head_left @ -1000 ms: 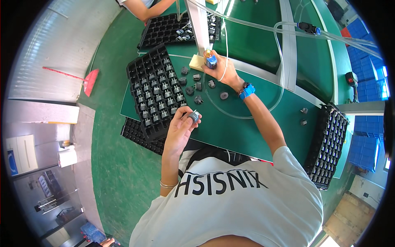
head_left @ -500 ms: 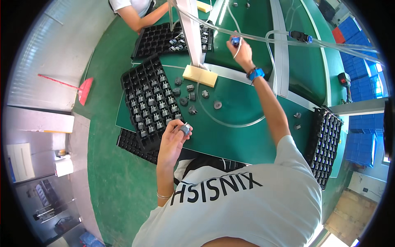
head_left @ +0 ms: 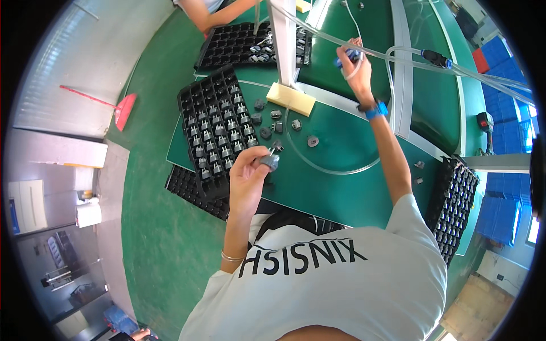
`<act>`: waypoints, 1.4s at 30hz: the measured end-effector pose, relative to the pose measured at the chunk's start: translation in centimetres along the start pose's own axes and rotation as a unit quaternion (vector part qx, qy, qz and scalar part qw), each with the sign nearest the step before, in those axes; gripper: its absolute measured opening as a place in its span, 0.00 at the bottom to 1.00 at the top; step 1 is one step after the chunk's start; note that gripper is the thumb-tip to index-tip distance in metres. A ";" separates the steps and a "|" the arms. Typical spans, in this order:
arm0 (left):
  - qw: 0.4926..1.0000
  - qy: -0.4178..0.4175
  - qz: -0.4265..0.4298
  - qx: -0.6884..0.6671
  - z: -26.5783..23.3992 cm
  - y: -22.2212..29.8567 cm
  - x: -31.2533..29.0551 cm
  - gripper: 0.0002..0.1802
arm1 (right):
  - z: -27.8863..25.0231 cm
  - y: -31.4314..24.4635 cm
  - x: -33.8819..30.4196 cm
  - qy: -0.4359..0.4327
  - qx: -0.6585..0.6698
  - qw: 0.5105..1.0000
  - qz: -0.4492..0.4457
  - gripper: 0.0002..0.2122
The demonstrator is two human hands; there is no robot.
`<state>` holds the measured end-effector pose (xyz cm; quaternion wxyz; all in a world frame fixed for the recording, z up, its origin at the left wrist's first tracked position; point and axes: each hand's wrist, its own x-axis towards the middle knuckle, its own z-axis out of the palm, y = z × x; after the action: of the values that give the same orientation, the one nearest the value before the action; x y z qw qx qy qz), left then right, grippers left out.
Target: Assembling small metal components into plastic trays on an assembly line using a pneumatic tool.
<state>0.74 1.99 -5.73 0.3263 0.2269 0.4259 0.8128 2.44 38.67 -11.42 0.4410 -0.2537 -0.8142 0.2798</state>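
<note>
My left hand (head_left: 248, 177) pinches a grey plug (head_left: 271, 162) with metal pins between thumb and fingers, above the table's near edge. My right hand (head_left: 359, 75) reaches far out over the table, its fingers wrapped round a small blue tool (head_left: 348, 58) with a pale hose attached; they partly hide it. Beside my left hand leans a black tray (head_left: 211, 128) holding rows of plugs, pins up. Several loose grey parts lie between that tray and the looped clear hose (head_left: 335, 172), among them a round one (head_left: 313, 141).
A metal post (head_left: 282, 45) rises behind a yellow foam block (head_left: 291, 99). Across the table, a co-worker's arm (head_left: 227, 16) is beside another black tray (head_left: 230, 48). A filled tray (head_left: 453, 204) sits at the right edge. Clear hoses with a connector (head_left: 437, 58) cross overhead.
The whole view has shifted slightly. My left hand has lifted the plug a little, and its pins now point up and away. My right hand's fingers have closed further over the blue tool.
</note>
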 end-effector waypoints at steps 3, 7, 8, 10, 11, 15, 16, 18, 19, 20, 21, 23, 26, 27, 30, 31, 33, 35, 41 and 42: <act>0.998 0.008 0.042 0.047 0.9 0.6 0.6 0.16 | -1.8 -10.8 -4.8 -0.163 0.452 0.850 0.216 0.13; 0.996 0.000 0.070 0.055 1.6 0.7 1.0 0.15 | -3.1 -16.7 -9.8 -0.330 0.577 0.649 0.370 0.20; 0.996 0.003 0.069 0.056 1.7 0.7 1.0 0.15 | -3.7 -18.2 -10.0 -0.356 0.559 0.664 0.347 0.21; 0.996 -0.009 0.074 0.052 2.1 0.7 1.0 0.15 | -3.8 -18.2 -10.9 -0.357 0.537 0.666 0.375 0.21; 0.996 -0.010 0.074 0.053 2.2 0.7 0.9 0.15 | -3.8 -18.3 -11.1 -0.347 0.532 0.669 0.385 0.21; 0.993 -0.038 0.085 0.079 2.2 0.7 0.7 0.16 | -3.7 -17.9 -11.4 -0.362 0.535 0.650 0.400 0.21; 0.991 -0.041 0.086 0.095 2.1 0.7 0.8 0.16 | -3.8 -17.9 -11.5 -0.365 0.534 0.647 0.404 0.21; 0.989 -0.026 0.097 0.110 2.5 0.7 0.7 0.17 | -4.0 -18.2 -11.6 -0.368 0.533 0.643 0.408 0.20; 0.986 -0.012 0.109 0.125 2.8 0.6 0.6 0.17 | -4.3 -18.8 -11.7 -0.362 0.537 0.658 0.384 0.20; 0.986 -0.011 0.109 0.125 3.0 0.4 0.5 0.17 | -4.6 -19.3 -11.7 -0.356 0.541 0.671 0.361 0.21; 0.982 -0.006 0.135 0.136 3.1 0.1 0.5 0.18 | -4.8 -19.6 -11.7 -0.356 0.541 0.671 0.361 0.21; 0.976 0.001 0.161 0.147 2.9 -0.2 0.5 0.19 | -4.9 -20.0 -11.7 -0.345 0.549 0.687 0.327 0.21; 0.960 0.014 0.153 0.235 2.4 0.0 1.2 0.22 | -4.1 -18.6 -11.3 -0.329 0.556 0.689 0.328 0.21; 0.949 0.023 0.146 0.280 2.0 0.5 2.2 0.22 | -2.7 -17.2 -11.4 -0.255 0.581 0.692 0.345 0.21; 0.915 0.088 0.153 0.363 -3.2 0.7 7.2 0.13 | -0.8 -11.9 -8.5 -0.246 0.482 0.793 0.280 0.16; 0.880 0.100 0.174 0.431 -4.6 1.4 8.9 0.11 | -0.6 -11.1 -7.2 -0.278 0.340 0.869 0.230 0.14; 0.816 0.075 0.182 0.543 -7.8 1.1 12.5 0.13 | 1.8 -7.9 -7.3 -0.233 0.279 0.930 0.055 0.08; 0.772 0.043 0.166 0.612 -9.9 0.5 15.0 0.13 | 4.1 -5.4 -7.8 -0.188 0.146 0.966 -0.098 0.09; 0.655 -0.033 0.096 0.749 -12.1 -0.5 18.1 0.11 | 3.0 -9.6 -7.6 -0.214 0.041 0.976 -0.032 0.11; 0.656 -0.035 0.094 0.748 -12.0 -0.6 18.4 0.10 | 3.0 -9.5 -7.6 -0.212 0.032 0.976 -0.026 0.12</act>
<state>-19.44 9.05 -10.99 -0.0172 0.4614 0.8548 0.2369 1.96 26.19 -10.66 0.2732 -0.1529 -0.8861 0.3417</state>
